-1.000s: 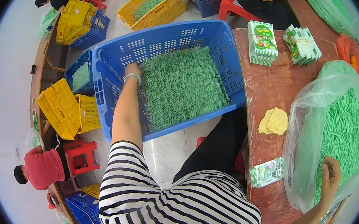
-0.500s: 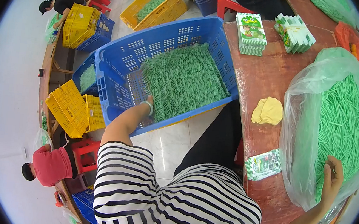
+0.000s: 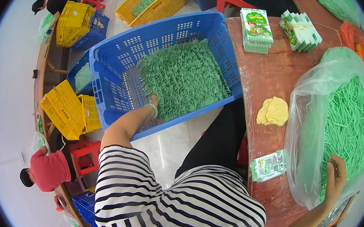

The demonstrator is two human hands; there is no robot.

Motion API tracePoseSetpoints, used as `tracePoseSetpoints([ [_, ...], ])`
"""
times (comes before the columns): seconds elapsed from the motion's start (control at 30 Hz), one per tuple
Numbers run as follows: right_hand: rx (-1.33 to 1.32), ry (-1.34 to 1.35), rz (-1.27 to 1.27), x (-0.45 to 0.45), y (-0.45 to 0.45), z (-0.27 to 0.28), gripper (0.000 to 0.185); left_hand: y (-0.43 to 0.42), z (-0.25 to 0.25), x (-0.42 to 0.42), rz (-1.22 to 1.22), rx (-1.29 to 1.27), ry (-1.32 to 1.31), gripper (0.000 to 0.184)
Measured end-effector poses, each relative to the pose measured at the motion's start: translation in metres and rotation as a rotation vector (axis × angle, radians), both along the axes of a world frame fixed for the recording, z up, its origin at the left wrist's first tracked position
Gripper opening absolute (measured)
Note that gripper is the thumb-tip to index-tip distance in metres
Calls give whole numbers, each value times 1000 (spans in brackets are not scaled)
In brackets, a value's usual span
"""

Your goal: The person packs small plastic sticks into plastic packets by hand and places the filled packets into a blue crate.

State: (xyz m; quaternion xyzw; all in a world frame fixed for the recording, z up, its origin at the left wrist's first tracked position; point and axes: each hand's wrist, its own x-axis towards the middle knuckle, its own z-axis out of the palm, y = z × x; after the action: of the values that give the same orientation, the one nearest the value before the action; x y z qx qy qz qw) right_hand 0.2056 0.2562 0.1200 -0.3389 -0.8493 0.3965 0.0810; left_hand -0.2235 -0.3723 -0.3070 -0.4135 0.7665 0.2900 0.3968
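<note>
My left hand (image 3: 153, 102) reaches into a blue plastic crate (image 3: 123, 42), against the near edge of tightly packed rows of small green packets (image 3: 185, 79). Its fingers are mostly hidden, and a pale bangle circles the wrist. On the other side, my right hand (image 3: 337, 174) rests at the edge of a clear plastic bag (image 3: 304, 138) filled with thin green sticks (image 3: 351, 125). Its fingers are loosely bent and apart, with nothing visible in them. Beside the bag on the table lie a few flat green-and-white packets (image 3: 269, 165).
On the reddish table (image 3: 259, 81) are a yellow cloth-like piece (image 3: 273, 111), a stack of printed packets (image 3: 256, 31) and a banded bundle (image 3: 301, 31). Yellow crates (image 3: 64, 108) and a red stool (image 3: 85, 157) stand left. Two people (image 3: 51, 169) work along the far bench.
The view has shifted slightly, so the crate and left-side surroundings sit a little further left. My left hand stays at the packets; my right hand stays at the bag with hardly any movement.
</note>
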Motion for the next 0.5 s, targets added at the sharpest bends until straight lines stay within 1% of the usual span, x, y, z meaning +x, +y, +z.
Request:
tracePoseSetpoints([
  [0.2, 30, 50, -24, 1, -6, 20, 21, -25, -17, -37, -93, -221, -121, 83],
  [0.23, 36, 54, -26, 2, -6, 21, 21, -13, 10, -36, -83, -263, -127, 83],
  [0.27, 42, 59, -28, 4, -5, 21, 21, -5, 25, -35, -74, -305, -132, 83],
  [0.37, 22, 35, -15, 10, -3, 21, 22, -11, 19, -54, -1632, -573, -297, 45],
  [0.4, 42, 64, 10, 10, -4, 21, 22, 5, 12, -63, -2182, -632, -312, 35],
  [0.43, 80, 92, 16, 6, -7, 21, 21, 37, 87, -49, -1859, -540, -145, 32],
  [0.47, 87, 98, 15, 7, -8, 23, 21, 41, 95, -58, -1962, -516, -168, 34],
  [0.5, 100, 94, 7, 9, -6, 25, 20, 26, 79, -75, -2023, -542, -261, 33],
])
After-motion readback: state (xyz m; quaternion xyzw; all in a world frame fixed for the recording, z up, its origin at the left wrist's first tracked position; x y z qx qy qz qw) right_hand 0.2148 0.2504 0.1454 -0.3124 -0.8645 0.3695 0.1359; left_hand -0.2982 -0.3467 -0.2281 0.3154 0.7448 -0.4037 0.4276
